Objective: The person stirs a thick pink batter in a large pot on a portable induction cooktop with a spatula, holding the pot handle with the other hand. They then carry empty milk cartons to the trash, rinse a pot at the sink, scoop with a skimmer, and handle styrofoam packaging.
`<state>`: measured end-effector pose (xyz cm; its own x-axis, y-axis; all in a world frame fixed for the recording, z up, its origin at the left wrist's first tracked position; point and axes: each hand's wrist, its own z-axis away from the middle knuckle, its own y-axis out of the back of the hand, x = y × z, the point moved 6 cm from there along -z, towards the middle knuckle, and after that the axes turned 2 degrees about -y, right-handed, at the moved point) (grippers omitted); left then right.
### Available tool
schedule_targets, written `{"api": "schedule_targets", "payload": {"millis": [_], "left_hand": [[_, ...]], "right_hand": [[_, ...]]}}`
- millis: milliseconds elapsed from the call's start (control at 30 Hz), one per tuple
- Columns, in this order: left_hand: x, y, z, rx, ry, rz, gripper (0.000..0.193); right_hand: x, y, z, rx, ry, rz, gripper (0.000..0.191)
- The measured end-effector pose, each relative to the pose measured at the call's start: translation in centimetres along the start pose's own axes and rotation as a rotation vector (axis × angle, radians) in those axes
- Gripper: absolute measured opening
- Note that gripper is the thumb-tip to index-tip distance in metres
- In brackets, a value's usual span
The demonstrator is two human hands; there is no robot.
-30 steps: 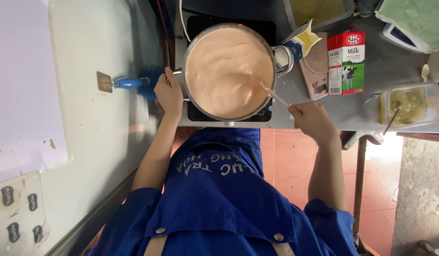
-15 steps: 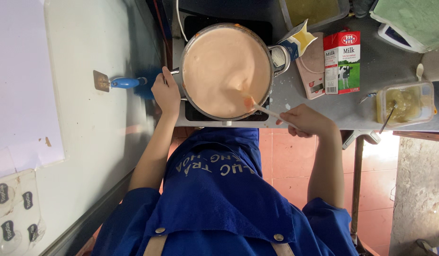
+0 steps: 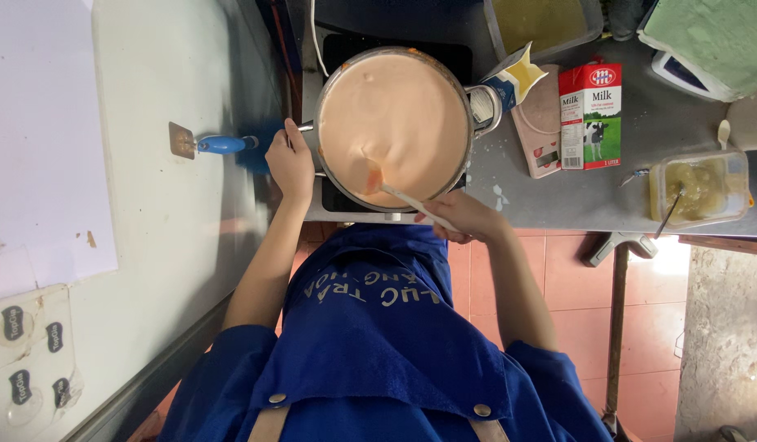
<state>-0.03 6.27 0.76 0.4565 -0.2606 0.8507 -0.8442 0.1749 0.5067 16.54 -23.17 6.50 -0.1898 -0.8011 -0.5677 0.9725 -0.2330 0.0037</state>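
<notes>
Entry, largest item first, as I run the hands from my station.

1. Tabletop (image 3: pixel 608 196): grey steel, wet with pale splashes beside the burner. I would keep my elbows off those patches.

2. Pot (image 3: pixel 392 127): wide steel pot on a dark burner, filled nearly to the rim with a pale pink-orange cream. With so little freeboard, I judge that slow, shallow strokes are called for, kept off the wall so nothing slops over.

3. Milk carton (image 3: pixel 590 116): lying flat on the tabletop to the right of the pot, apart from it. A second carton (image 3: pixel 509 78), opened at the top, sits just beside the pot's right rim.

4. Plastic tub (image 3: pixel 699 190): yellowish contents with a utensil standing in it, well apart to the right.

5. Left hand (image 3: pixel 290 164): fingers closed on the pot's side handle, steadying it. I would hold that grip firm through each stroke so the pot does not turn on the burner.

6. Right hand (image 3: pixel 464 217): at the pot's near edge, fingers clamped on the white handle of the spatula (image 3: pixel 395 192). Its orange tip is sunk in the cream near the near rim. I would sweep the bottom evenly and keep the tip under the surface.

7. Blue-handled scraper (image 3: pixel 211 144): lying on the pale surface left of the pot, untouched.
</notes>
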Motion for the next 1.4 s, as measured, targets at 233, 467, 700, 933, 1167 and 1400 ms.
{"api": "schedule_targets", "payload": {"millis": [233, 467, 700, 933, 1167, 1400], "left_hand": [[-0.2, 0.0, 0.0, -0.003, 0.016, -0.004, 0.054], [0.2, 0.1, 0.1, 0.019, -0.023, -0.015, 0.054], [0.0, 0.0, 0.1, 0.001, 0.001, -0.002, 0.054], [-0.2, -0.1, 0.0, -0.015, -0.005, 0.007, 0.056], [-0.3, 0.0, 0.1, -0.011, 0.015, 0.009, 0.057], [-0.2, 0.1, -0.1, -0.027, 0.034, 0.029, 0.058]], "right_hand": [[-0.6, -3.2, -2.1, 0.046, 0.152, -0.278, 0.042], [0.6, -2.2, 0.3, -0.017, 0.194, -0.474, 0.042], [2.0, -0.8, 2.6, 0.018, 0.204, -0.535, 0.040], [2.7, 0.3, 3.8, 0.360, 0.200, -0.342, 0.035], [1.2, -0.1, 6.9, 0.772, 0.389, 0.312, 0.030], [-1.8, -5.3, 4.9, 0.823, 0.445, 0.765, 0.029]]}}
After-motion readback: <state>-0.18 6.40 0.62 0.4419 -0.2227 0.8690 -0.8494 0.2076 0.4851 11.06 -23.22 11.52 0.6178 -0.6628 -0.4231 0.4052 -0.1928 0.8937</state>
